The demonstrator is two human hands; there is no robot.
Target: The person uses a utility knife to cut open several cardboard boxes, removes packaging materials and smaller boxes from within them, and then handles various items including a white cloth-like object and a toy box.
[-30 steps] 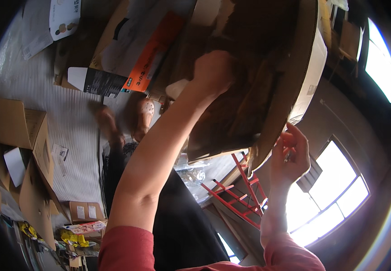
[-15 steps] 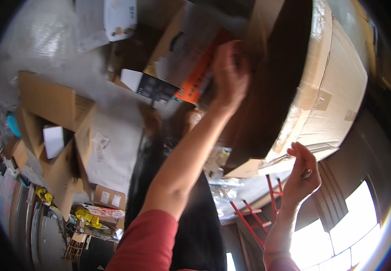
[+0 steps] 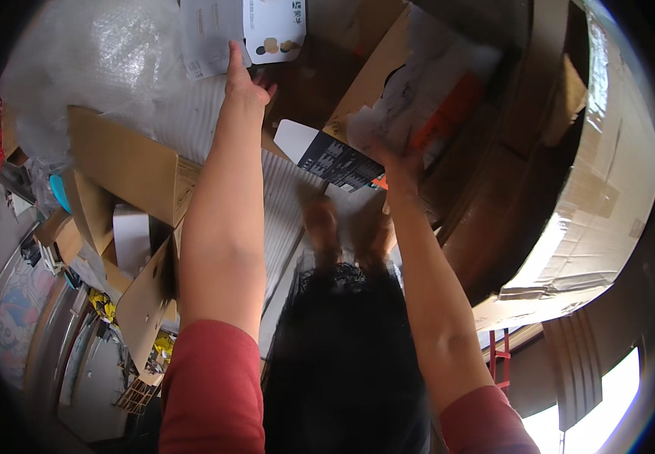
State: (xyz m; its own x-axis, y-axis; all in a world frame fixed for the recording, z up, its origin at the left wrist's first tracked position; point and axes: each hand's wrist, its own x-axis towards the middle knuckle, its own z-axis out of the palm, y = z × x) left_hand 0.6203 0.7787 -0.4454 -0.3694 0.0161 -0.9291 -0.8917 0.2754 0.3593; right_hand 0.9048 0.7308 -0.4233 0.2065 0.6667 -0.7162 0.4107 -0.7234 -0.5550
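"The ribbed grey floor (image 3: 278,203) is showing; where is the orange, black and white cardboard carton (image 3: 412,98) lying?"
"At one o'clock from the nearer right hand (image 3: 402,170), its long axis running seven to one."
"Fingers?"
"The right's are overlapping its near edge, grip unclear; the left hand's (image 3: 246,85) are standing spread, empty."

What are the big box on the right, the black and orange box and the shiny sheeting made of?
The big box: probably cardboard, matt pale brown with creases; its shiny strips look like clear tape. The black and orange box: likely smooth printed card, given its bare brown panel. The sheeting: seemingly glossy plastic, perhaps bubble wrap, from its bright glints.
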